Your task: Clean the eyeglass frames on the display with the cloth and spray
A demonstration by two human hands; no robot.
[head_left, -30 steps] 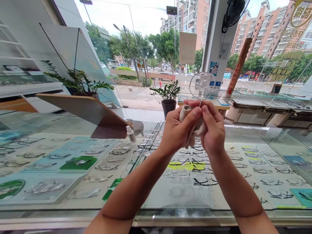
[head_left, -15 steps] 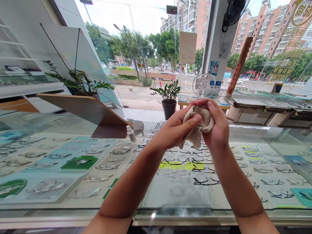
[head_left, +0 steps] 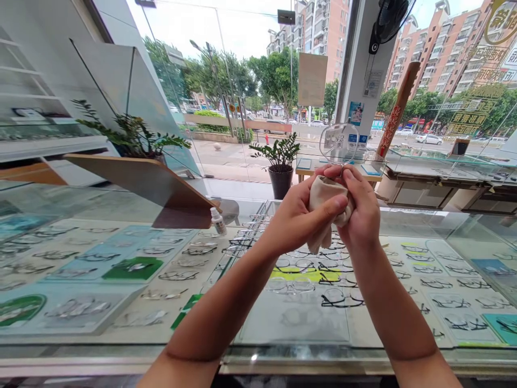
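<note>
Above the glass counter, my left hand (head_left: 297, 218) is closed around a beige cleaning cloth (head_left: 325, 189), with its thumb pressed on the fold. A pair of eyeglasses (head_left: 338, 125) with a thin, clear rim sticks up from between my hands. One of its lenses shows; the other part is hidden by the cloth and fingers. My right hand (head_left: 365, 213) grips the eyeglasses near the bridge, its thumb and fingertips pinched there, and touches the cloth's right side. The loose end of the cloth hangs below my left hand.
Rows of eyeglass frames (head_left: 342, 297) lie inside the glass display case (head_left: 246, 353) beneath my arms. A small white spray bottle (head_left: 218, 221) stands left of them. Beside it a tilted wooden board (head_left: 133, 175) juts in. Behind are a potted plant (head_left: 280, 180) and glass walls.
My left thumb has slid to the right across the cloth, and the cloth has bunched and shifted with it. My right hand and the eyeglasses stay nearly in place.
</note>
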